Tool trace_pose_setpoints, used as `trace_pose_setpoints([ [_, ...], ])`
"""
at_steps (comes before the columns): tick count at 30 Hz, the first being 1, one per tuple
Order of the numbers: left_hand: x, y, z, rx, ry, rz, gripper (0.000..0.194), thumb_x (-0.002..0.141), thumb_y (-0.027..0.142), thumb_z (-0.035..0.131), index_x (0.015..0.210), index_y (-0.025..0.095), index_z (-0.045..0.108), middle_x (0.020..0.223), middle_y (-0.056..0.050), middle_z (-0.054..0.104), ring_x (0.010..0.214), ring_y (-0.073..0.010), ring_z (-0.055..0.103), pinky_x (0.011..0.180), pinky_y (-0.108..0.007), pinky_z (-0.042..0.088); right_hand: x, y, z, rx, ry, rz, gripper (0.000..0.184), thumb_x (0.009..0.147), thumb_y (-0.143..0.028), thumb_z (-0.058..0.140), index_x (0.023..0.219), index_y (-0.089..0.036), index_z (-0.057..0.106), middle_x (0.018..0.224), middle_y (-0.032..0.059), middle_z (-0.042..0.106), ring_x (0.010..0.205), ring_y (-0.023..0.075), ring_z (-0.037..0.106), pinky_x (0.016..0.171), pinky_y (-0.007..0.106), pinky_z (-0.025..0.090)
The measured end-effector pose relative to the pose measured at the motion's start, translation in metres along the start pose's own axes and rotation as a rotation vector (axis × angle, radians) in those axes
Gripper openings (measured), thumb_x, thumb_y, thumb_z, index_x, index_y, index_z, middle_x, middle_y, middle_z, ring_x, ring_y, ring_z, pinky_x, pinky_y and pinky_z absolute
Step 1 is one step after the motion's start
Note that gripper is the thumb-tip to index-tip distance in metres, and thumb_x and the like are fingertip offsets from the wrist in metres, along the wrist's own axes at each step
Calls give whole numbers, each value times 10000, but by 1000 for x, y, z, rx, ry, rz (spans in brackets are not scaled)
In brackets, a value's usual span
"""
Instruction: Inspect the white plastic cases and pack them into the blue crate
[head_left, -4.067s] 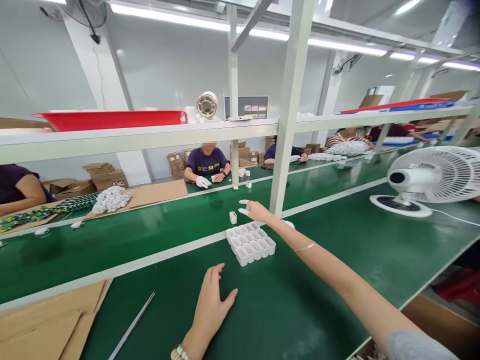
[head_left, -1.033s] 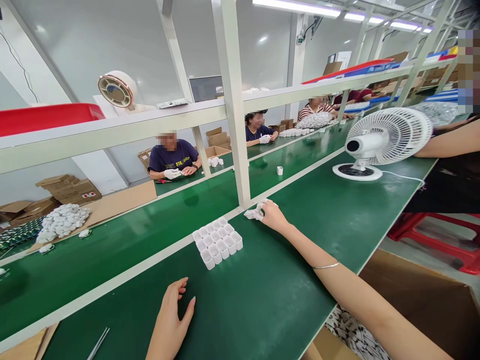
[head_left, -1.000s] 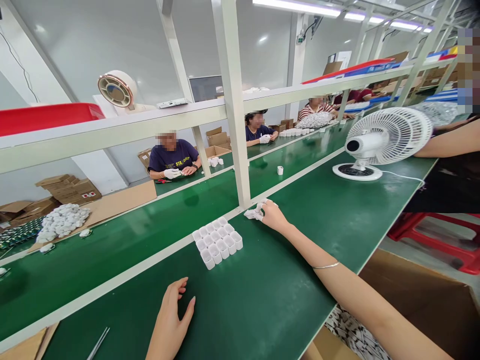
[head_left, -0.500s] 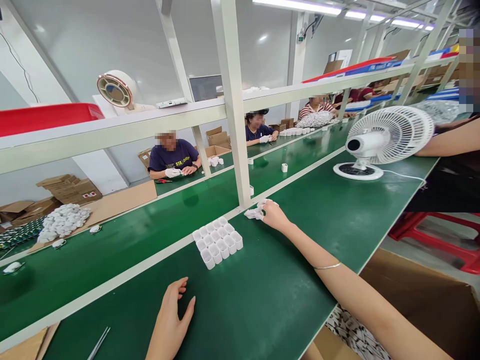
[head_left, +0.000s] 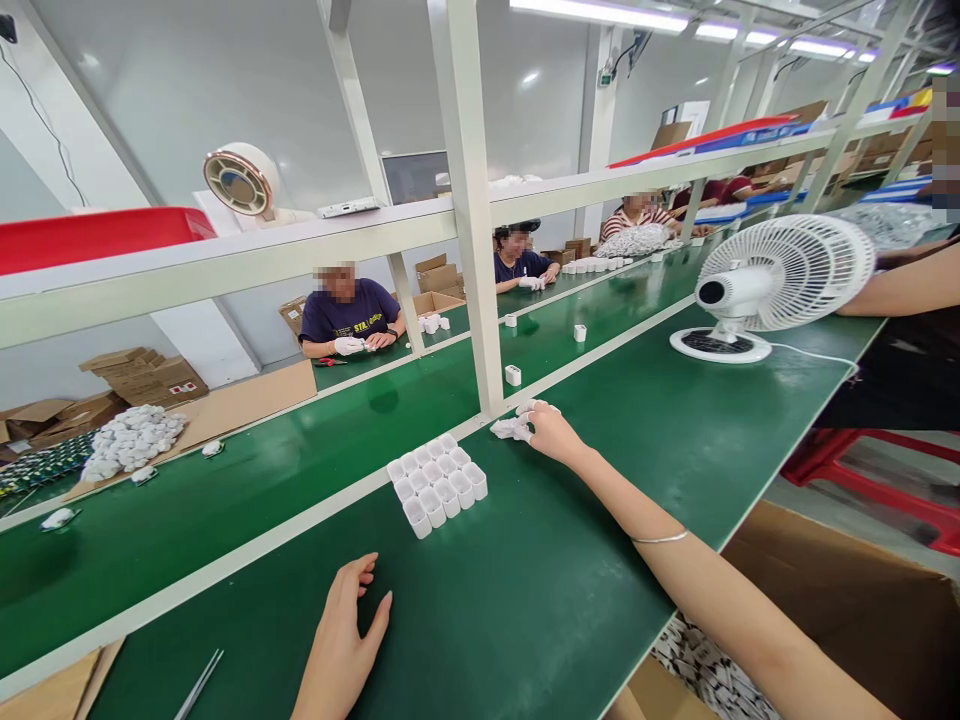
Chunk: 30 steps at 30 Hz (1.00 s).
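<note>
My left hand (head_left: pixel 346 632) rests over the green table with thumb and fingers apart and nothing in it. A block of small white open-topped cups (head_left: pixel 437 484), set in close rows, lies just beyond it. Farther right, my right hand (head_left: pixel 551 430) reaches to the foot of the white post, its fingers closed on a crumpled white cloth-like piece (head_left: pixel 511 428). White also shows around the fingertips, and I cannot tell whether it is part of that piece. Metal tweezers (head_left: pixel 199 686) lie left of my left hand.
A white fan (head_left: pixel 780 275) stands on the table at right. Beyond the pale divider, the green belt carries white cups (head_left: pixel 513 375) and small white-topped pieces (head_left: pixel 58 519). A white post (head_left: pixel 480 250) rises mid-view. Co-workers sit across. Cardboard (head_left: pixel 64 685) lies front left.
The cups and white-topped pieces on the belt have shifted to the right, and one cup has come out from behind the post. Both my hands stay nearly where they were.
</note>
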<state>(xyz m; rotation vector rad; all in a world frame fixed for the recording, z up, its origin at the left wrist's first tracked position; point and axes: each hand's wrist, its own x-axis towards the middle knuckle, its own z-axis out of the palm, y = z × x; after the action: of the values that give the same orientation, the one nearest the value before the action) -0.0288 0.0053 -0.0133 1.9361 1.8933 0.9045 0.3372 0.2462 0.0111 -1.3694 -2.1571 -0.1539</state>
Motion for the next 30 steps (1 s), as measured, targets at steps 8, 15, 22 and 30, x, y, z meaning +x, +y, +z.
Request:
trace_pose_setpoints([
  [8, -1, -1, 0, 0, -13, 8, 454, 908, 523, 442, 1266, 243, 443, 1220, -107, 536, 1093, -262, 581, 916, -462, 541, -1, -4, -8, -33, -41, 45, 118, 821, -216, 644, 885, -168, 731, 994, 117, 652, 955, 261, 592, 818, 330, 455],
  [15, -1, -2, 1, -3, -11, 12, 454, 908, 515, 448, 1271, 241, 445, 1214, -109, 536, 1087, -264, 585, 905, -459, 548, -1, -7, -13, -62, -43, 96, 154, 823, -135, 600, 927, -152, 714, 984, 119, 632, 939, 248, 580, 797, 308, 437],
  [22, -1, -1, 1, -7, 11, 27, 444, 906, 501, 463, 1262, 236, 460, 1204, -116, 549, 1067, -272, 602, 887, -472, 558, 0, -12, -12, -66, -38, 124, 115, 814, -102, 592, 895, -146, 662, 956, 108, 609, 918, 249, 574, 765, 310, 417],
  [30, -1, 1, 0, -3, 8, 22, 450, 901, 503, 472, 1260, 232, 470, 1210, -120, 553, 1070, -273, 603, 882, -464, 561, -1, -13, -12, -40, -13, 114, 9, 834, -168, 604, 841, -163, 603, 906, 92, 596, 864, 240, 564, 743, 310, 405],
])
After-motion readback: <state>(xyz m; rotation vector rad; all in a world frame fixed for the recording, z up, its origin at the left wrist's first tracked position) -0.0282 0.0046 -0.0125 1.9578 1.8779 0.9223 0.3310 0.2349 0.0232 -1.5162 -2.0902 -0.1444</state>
